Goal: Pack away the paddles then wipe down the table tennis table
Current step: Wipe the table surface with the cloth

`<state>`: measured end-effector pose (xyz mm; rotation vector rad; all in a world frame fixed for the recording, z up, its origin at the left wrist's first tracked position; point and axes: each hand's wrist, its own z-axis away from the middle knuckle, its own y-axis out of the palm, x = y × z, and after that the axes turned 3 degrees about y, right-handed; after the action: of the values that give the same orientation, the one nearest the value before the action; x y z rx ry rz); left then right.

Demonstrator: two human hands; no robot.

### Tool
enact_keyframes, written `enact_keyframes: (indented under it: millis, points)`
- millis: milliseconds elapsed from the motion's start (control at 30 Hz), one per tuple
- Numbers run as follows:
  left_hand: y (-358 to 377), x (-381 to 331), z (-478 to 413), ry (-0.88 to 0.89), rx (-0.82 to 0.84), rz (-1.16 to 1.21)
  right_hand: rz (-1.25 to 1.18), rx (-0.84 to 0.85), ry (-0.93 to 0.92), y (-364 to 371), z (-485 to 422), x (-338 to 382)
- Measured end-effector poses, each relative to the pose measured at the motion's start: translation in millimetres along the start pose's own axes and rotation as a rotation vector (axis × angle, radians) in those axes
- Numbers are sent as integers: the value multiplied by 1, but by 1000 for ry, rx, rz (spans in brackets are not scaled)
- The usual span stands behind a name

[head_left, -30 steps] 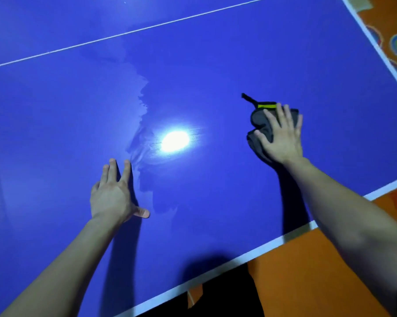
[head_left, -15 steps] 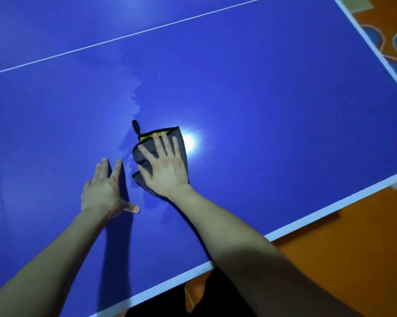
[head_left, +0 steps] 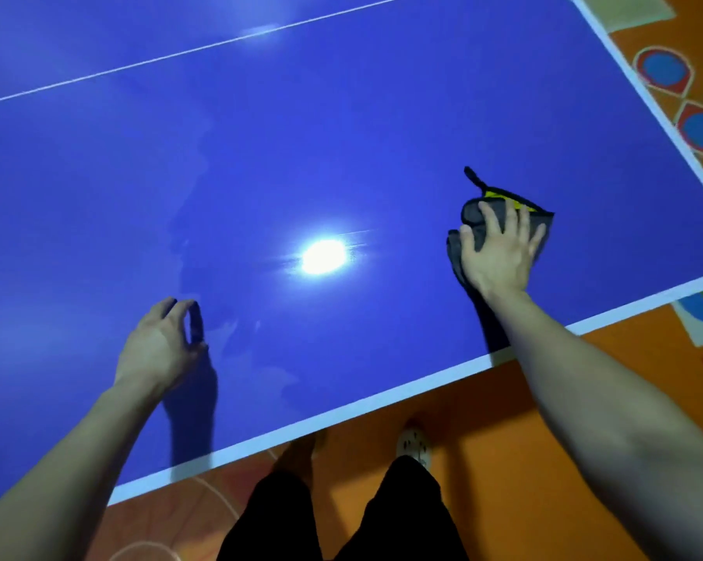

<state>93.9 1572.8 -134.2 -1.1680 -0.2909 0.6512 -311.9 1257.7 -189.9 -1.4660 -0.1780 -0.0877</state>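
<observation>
The right hand (head_left: 499,253) lay flat, fingers spread, pressing a crumpled grey microfibre cloth (head_left: 473,218) onto the glossy blue table tennis table (head_left: 382,127) near its white edge. The left hand (head_left: 159,346) rested empty, fingers curled.

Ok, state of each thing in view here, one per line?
Cloth: bunched, flat on the table, pressed under the right hand.
Right hand: palm down, fingers spread on cloth.
Left hand: empty, fingers curled, at the table surface.
Table: blue top, glare spot, faint wipe marks.
</observation>
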Motion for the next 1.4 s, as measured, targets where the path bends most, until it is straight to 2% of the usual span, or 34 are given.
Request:
enact_keyframes:
  millis: [67, 233, 300, 400, 533, 667, 733, 833, 900, 1033, 1133, 1233, 1333, 1400]
  points:
    - [7, 2, 18, -41, 43, 43, -6, -2, -77, 9, 46, 58]
    - [15, -5, 61, -81, 93, 66, 32, 163, -649, 40, 204, 208]
    - [23, -14, 76, -90, 95, 43, 41, 202, -771, 47, 229, 218]
    - [28, -39, 92, -113, 70, 30, -48, 110, -863, 52, 206, 171]
    - [40, -60, 103, -112, 108, -21, -94, -27, -613, 31, 139, 30]
    - [50, -62, 108, -141, 130, 0, -8, -31, -261, -1, 77, -90]
    - [51, -62, 109, -147, 109, 10, 13, -27, -149, -6, 67, -112]
    - [55, -60, 107, -149, 91, -1, -12, -45, -21, -3, 96, -77]
    - [57, -56, 102, -148, 91, -1, -26, -49, -117, 4, 147, -22]
    - [69, -33, 90, -64, 109, -40, 14, 110, -691, 33, 270, 89]
    - [66, -34, 98, -74, 98, -50, -4, 135, -874, 46, 290, 99]
    - [57, -42, 96, -66, 110, -53, -69, 28, -843, 44, 248, 45]
    - [55, -43, 97, -35, 113, -96, -36, -60, -619, 28, 189, -39]
    - [51, -40, 97, -2, 113, -113, -9, -34, -473, 17, 159, -75]
